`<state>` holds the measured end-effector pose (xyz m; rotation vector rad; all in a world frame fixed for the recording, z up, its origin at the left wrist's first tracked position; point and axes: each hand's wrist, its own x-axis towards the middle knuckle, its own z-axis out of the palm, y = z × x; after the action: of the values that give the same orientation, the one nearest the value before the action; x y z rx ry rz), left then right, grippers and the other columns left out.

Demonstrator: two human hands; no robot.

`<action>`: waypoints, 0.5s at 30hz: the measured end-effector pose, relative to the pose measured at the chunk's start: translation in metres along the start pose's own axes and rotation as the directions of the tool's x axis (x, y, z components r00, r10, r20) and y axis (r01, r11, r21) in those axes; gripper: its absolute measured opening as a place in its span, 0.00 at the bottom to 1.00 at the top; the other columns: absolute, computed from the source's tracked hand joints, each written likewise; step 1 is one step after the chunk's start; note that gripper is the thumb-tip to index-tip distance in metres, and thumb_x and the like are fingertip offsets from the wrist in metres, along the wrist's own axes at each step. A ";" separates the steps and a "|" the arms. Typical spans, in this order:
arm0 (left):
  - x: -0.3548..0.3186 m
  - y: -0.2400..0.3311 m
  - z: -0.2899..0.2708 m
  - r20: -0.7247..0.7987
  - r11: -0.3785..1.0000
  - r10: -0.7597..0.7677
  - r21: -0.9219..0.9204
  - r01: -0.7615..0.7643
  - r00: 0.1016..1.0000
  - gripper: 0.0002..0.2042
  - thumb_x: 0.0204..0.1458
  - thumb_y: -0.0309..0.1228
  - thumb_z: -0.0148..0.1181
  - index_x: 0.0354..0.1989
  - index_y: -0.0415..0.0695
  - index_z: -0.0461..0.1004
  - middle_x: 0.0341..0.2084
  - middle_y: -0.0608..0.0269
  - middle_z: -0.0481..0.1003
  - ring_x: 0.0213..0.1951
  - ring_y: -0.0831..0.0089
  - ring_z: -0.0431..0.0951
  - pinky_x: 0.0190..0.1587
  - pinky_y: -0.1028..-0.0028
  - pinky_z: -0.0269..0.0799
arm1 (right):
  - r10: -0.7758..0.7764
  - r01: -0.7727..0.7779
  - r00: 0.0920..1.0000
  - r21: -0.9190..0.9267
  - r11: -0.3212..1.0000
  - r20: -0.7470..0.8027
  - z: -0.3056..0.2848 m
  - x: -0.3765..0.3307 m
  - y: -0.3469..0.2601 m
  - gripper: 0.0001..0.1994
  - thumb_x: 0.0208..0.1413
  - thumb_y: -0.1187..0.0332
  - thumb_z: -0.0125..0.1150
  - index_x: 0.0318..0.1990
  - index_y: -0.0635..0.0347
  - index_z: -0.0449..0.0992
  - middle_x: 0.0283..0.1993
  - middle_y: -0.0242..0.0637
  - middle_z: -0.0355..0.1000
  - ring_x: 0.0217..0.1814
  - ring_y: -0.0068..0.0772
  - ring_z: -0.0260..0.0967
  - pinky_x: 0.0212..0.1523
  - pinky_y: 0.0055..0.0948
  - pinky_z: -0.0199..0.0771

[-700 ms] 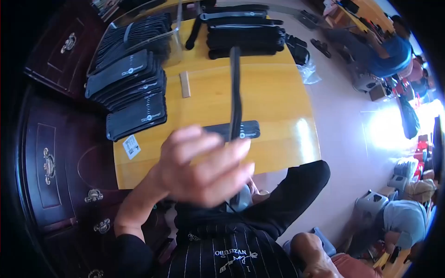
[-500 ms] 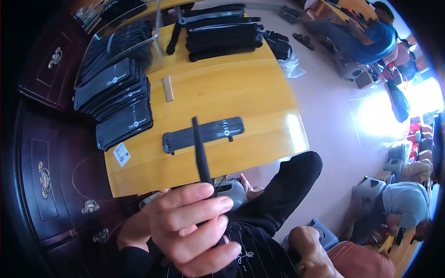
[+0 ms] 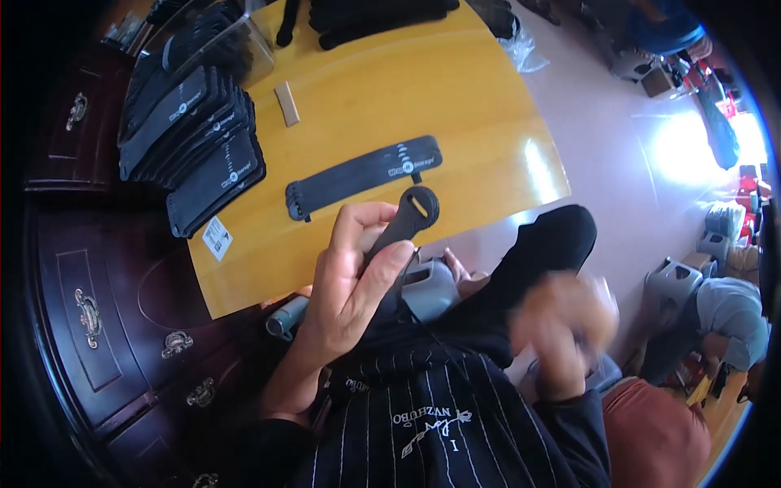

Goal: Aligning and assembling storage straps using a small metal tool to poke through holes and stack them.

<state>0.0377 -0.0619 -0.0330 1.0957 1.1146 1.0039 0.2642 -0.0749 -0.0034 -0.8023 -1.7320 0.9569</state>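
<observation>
My left hand (image 3: 342, 281) is closed on a black strap (image 3: 400, 226), pinching it between thumb and fingers. The strap's rounded end, with a slot through it, points up past the fingertips; its lower part is hidden by the hand or lost against dark clothing. To the right, above my thigh, my right hand (image 3: 567, 321) is smeared by motion, and its fingers cannot be made out. Beyond the left hand, a neat stack of black straps (image 3: 358, 176) with pale print lies on the yellow table (image 3: 480, 163).
Fanned piles of black straps (image 3: 213, 150) fill the table's left side, beside a clear plastic bin (image 3: 259, 53). More dark straps (image 3: 382, 20) lie at the back. A small flat tan strip (image 3: 286, 103) and a white label (image 3: 216, 237) rest on the table. Dark cabinets (image 3: 98, 268) stand left.
The strap in my left hand has turned from edge-on to showing its slotted end. My right hand has risen from the lower right. The view has tilted down, so the table sits higher.
</observation>
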 end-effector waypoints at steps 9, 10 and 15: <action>0.026 -0.007 0.003 0.226 0.576 0.294 0.733 -0.361 0.929 0.15 0.49 0.29 0.65 0.45 0.41 0.71 0.32 0.56 0.75 0.35 0.57 0.77 0.39 0.67 0.72 | 0.580 -0.565 0.812 0.329 0.756 0.063 0.024 0.022 0.068 0.12 0.57 0.68 0.62 0.45 0.63 0.71 0.26 0.28 0.70 0.28 0.14 0.66 0.30 0.16 0.66; 0.029 -0.007 0.004 0.238 0.575 0.282 0.734 -0.362 0.930 0.15 0.49 0.29 0.65 0.45 0.41 0.71 0.32 0.56 0.75 0.35 0.57 0.77 0.39 0.67 0.72 | 0.588 -0.569 0.807 0.339 0.749 0.054 0.026 0.021 0.070 0.12 0.57 0.68 0.62 0.45 0.63 0.71 0.26 0.28 0.70 0.28 0.14 0.66 0.30 0.16 0.66; 0.025 -0.020 0.016 0.364 0.303 0.685 0.645 -0.701 0.631 0.16 0.44 0.23 0.68 0.44 0.43 0.77 0.37 0.60 0.75 0.40 0.63 0.75 0.41 0.67 0.72 | 0.752 -0.533 0.660 0.715 0.453 0.016 0.020 0.024 0.079 0.05 0.60 0.68 0.57 0.37 0.58 0.70 0.20 0.24 0.64 0.14 0.07 0.50 0.15 0.11 0.43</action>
<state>0.0589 -0.0435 -0.0556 2.4509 1.0414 1.1959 0.2451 -0.0216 -0.0667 -1.0654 -0.6246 1.7477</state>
